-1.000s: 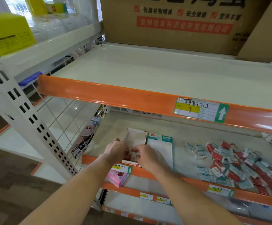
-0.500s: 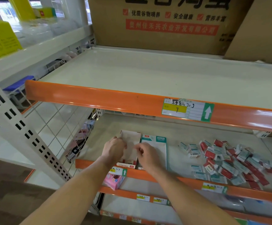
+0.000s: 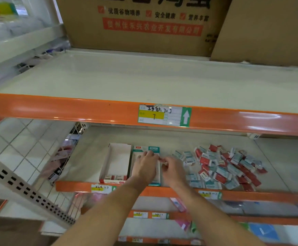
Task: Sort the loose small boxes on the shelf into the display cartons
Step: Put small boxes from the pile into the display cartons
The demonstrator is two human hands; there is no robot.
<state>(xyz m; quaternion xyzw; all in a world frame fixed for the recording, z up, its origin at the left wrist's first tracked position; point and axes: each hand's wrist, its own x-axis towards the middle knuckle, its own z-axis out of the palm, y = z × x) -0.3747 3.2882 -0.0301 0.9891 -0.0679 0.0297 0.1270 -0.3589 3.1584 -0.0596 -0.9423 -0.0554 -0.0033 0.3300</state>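
Observation:
Two display cartons lie side by side at the front of the lower shelf [image 3: 95,157]. The red-trimmed carton [image 3: 117,162] on the left holds a couple of red boxes at its near end. My left hand [image 3: 144,168] lies on the teal carton [image 3: 145,149] beside it, fingers stretched toward its far end. My right hand [image 3: 173,170] is at that carton's right edge with its fingers curled; whether they pinch anything is unclear. A pile of loose small boxes [image 3: 221,166], red and teal, is spread on the shelf to the right.
The orange rail of the upper shelf [image 3: 73,110] overhangs the work area, with large cardboard boxes [image 3: 144,23] at its back. A perforated upright [image 3: 25,190] and a wire side panel [image 3: 63,157] close off the left. Lower shelves hold pink packets [image 3: 178,204].
Both hands have moved right, from the red-trimmed carton to the teal carton. The view has shifted closer and to the right.

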